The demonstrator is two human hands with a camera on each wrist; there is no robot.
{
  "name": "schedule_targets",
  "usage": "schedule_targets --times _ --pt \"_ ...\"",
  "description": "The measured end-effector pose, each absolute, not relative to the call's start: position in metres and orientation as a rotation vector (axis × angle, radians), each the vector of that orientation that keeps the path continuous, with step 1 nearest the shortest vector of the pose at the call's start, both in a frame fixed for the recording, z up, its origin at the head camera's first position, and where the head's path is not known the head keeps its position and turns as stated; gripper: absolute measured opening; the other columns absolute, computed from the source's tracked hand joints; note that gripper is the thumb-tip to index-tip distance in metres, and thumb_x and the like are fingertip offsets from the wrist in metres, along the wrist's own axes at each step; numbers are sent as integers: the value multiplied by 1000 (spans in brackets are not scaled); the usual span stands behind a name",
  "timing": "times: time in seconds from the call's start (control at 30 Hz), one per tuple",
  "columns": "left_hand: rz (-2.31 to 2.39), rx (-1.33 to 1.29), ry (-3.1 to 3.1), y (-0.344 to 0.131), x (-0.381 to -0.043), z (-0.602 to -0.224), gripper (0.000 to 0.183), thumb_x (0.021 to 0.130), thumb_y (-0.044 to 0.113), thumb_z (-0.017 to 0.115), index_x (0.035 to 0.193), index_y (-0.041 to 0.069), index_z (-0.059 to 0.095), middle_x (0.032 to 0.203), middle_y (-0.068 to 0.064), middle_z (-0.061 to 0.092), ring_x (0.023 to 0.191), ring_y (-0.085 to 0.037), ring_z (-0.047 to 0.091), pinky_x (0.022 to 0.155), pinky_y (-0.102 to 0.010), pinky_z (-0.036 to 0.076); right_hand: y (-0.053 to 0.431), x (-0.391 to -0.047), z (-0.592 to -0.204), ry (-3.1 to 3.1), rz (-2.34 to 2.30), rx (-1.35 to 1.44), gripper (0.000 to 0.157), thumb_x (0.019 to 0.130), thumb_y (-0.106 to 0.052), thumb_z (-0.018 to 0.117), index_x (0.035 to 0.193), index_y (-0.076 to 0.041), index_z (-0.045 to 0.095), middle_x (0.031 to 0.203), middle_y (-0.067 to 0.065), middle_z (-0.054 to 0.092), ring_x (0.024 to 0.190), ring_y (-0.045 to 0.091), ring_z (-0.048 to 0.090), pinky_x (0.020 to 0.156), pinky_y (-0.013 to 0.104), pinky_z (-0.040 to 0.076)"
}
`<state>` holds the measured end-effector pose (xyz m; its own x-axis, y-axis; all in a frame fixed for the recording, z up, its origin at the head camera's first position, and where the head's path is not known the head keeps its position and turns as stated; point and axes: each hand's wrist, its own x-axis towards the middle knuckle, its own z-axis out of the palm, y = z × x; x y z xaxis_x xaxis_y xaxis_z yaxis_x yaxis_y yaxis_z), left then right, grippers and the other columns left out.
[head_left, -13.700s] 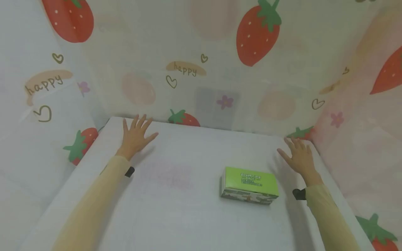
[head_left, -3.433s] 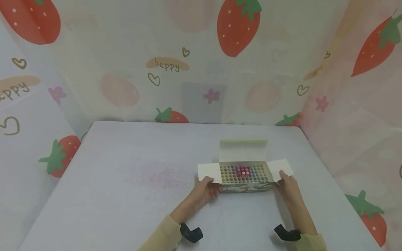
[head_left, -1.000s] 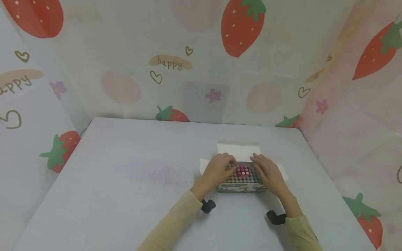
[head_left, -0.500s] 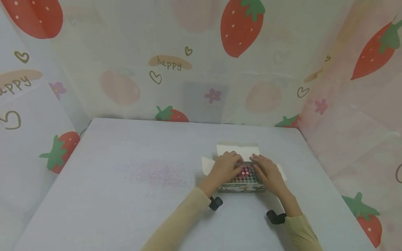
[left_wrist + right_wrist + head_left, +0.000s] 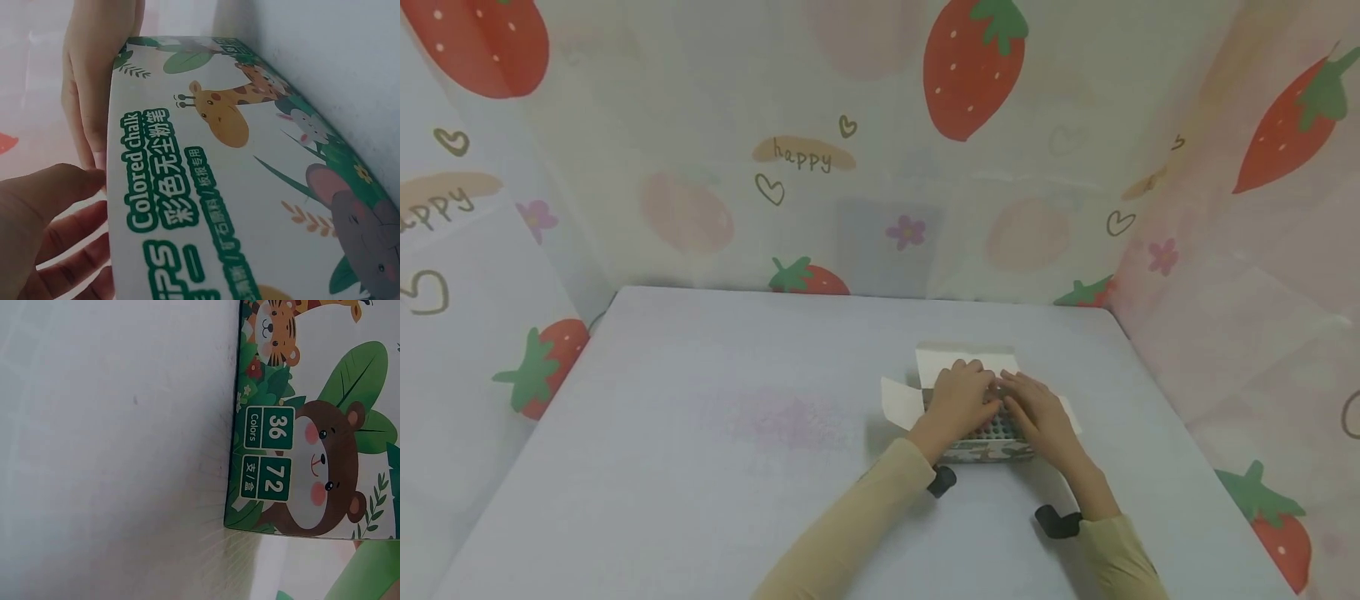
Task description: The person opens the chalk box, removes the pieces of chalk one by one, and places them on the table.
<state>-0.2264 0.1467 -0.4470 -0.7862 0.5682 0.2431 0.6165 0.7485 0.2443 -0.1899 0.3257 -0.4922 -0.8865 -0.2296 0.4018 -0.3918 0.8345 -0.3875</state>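
An opened box of coloured chalk stands on the table, its white lid raised at the back and its side flaps spread. Rows of chalk ends show inside it. My left hand reaches over the middle of the box with bent fingers, covering the pink chalk tops. In the left wrist view, its thumb and fingers pass behind the box's top edge. Whether they pinch a chalk I cannot tell. My right hand lies over the box's right end, thumb and loosely bent fingers apart, close to the left fingertips.
The white-covered table has a faint purplish smudge left of the box. Strawberry-print sheets hang behind and at both sides. A black fitting sits at each wrist.
Since the earliest frame, the box has been opened. Over the last second my left hand has slid right across the chalk, hiding the pink tops. My right hand has barely moved.
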Motion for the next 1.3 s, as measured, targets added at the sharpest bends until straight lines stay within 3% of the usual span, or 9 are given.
schedule_targets --times 0.27,0.8,1.03,1.3 --pt "-476 -879 -2823 150 -228 -448 14 82 35 64 85 21 67 82 6 54 72 -10 45 62 -24 38 324 -190 -492 -2659 661 477 32 95 -15 50 127 -10 55 134 13 51 127 35 40 103 54 28" --pt "-434 -904 -2807 156 -231 -448 11 81 32 64 76 23 67 77 8 53 70 -9 44 60 -22 35 324 -189 -491 -2674 659 455 34 95 -17 50 128 -11 54 135 12 51 128 34 39 103 55 28" --pt "-518 -885 -2705 155 -229 -444 17 83 39 61 82 22 64 83 9 56 74 -8 48 65 -23 41 326 -189 -493 -2674 662 442 35 94 -20 52 127 -11 54 134 11 51 127 34 40 102 56 29" --pt "-739 -885 -2618 140 -227 -425 14 81 34 61 87 21 66 87 8 61 78 -8 51 67 -24 41 327 -190 -495 -2644 705 445 32 93 -18 53 124 -7 57 132 11 53 126 34 42 102 55 29"
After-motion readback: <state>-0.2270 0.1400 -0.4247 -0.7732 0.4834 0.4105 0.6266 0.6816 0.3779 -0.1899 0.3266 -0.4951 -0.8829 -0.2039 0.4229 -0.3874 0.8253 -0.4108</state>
